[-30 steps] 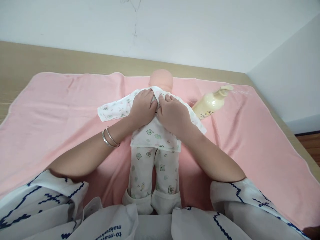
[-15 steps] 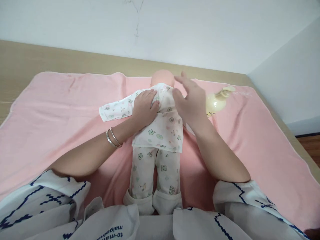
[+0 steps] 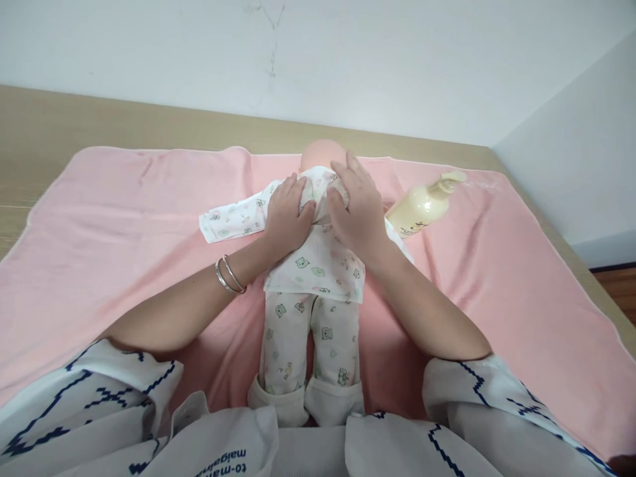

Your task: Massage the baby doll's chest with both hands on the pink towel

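A baby doll (image 3: 322, 152) lies with its head away from me, dressed in a white printed baby shirt (image 3: 318, 262) and matching printed trousers (image 3: 288, 338). My left hand (image 3: 289, 213) rests flat on the left side of the shirt's chest, fingers stretched out. Across the right side of the chest lies my right hand (image 3: 358, 205), its fingers apart and reaching toward the doll's shoulder. One sleeve (image 3: 231, 218) is spread out to the left; most of the other is hidden under my right hand and wrist.
A cream-coloured pump bottle (image 3: 420, 209) lies tilted on the pink blanket (image 3: 124, 225), right of the doll. The blanket covers much of a wooden table (image 3: 124, 116), which meets a white wall (image 3: 348, 59) at the back.
Both hands were together at the middle of the shirt's chest. My right hand then lifted off to the right and has come back down on the shirt. My left hand stays on the chest.
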A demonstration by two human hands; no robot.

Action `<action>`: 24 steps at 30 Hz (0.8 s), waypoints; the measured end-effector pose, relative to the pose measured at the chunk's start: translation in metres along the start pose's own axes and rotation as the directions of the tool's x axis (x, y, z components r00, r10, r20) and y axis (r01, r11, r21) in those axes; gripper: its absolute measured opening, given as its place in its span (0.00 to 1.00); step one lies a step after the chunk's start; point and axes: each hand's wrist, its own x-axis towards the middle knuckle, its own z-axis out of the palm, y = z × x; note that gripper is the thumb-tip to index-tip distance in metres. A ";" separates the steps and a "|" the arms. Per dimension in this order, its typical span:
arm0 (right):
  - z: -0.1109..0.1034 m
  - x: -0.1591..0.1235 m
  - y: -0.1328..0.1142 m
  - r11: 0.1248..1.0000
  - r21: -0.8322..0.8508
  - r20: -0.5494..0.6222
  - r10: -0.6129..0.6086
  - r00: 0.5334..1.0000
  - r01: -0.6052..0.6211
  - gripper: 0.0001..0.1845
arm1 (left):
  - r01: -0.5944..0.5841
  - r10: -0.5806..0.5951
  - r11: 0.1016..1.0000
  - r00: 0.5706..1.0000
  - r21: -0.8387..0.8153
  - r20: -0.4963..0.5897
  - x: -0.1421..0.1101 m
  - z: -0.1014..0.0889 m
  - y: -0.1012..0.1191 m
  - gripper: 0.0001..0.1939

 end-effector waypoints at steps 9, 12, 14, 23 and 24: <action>-0.005 0.005 0.001 0.998 -0.042 0.180 -0.046 0.983 0.054 0.29 | -0.005 0.007 0.998 1.000 0.057 -0.027 -0.002 0.002 0.001 0.24; -0.016 0.005 0.001 0.999 -0.033 0.004 -0.013 1.000 0.013 0.31 | -0.001 0.003 0.999 0.999 0.048 -0.033 -0.002 0.002 0.001 0.24; -0.016 0.003 0.000 0.999 -0.034 -0.037 -0.023 0.999 0.022 0.32 | 0.002 0.000 0.999 0.999 0.052 -0.034 -0.002 0.001 0.002 0.24; 0.000 0.001 -0.002 0.995 -0.020 0.105 -0.090 0.990 0.093 0.28 | -0.136 0.148 0.983 0.984 0.120 -0.100 -0.009 0.000 0.007 0.23; -0.001 0.001 -0.001 0.997 -0.018 0.061 -0.079 0.995 0.081 0.28 | -0.146 0.161 0.980 0.981 0.137 -0.106 -0.010 -0.001 0.009 0.23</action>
